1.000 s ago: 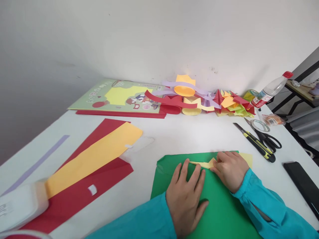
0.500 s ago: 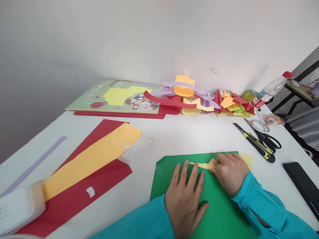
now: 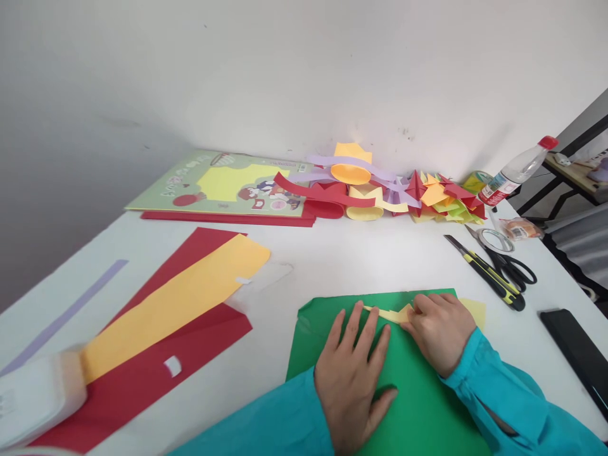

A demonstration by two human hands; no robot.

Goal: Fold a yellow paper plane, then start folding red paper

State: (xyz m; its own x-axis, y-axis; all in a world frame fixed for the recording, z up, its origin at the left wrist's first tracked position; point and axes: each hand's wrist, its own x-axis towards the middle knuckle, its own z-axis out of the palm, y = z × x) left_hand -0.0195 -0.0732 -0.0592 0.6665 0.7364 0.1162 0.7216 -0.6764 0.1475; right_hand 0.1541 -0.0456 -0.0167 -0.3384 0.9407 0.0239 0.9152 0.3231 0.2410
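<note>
A pale yellow paper strip (image 3: 393,315), narrow and creased, lies across the top of a green sheet (image 3: 406,405). My left hand (image 3: 352,380) rests flat on the green sheet, fingers spread, its fingertips at the strip's left end. Curled fingers of my right hand (image 3: 439,332) pinch the strip's right part against the sheet. More pale yellow paper (image 3: 475,311) sticks out beyond the right hand; the part between is hidden by the hand.
Red paper (image 3: 199,342) and an orange strip (image 3: 190,291) lie left, near a white object (image 3: 42,396). To the right are a utility knife (image 3: 489,275), scissors (image 3: 513,266), a tape roll (image 3: 495,239), a bottle (image 3: 515,171) and a black object (image 3: 577,354). Paper crafts (image 3: 351,174) line the wall.
The pale yellow paper beyond my right hand has shifted slightly to the right. My left fingertips have moved up a little. Both hands otherwise stay in place.
</note>
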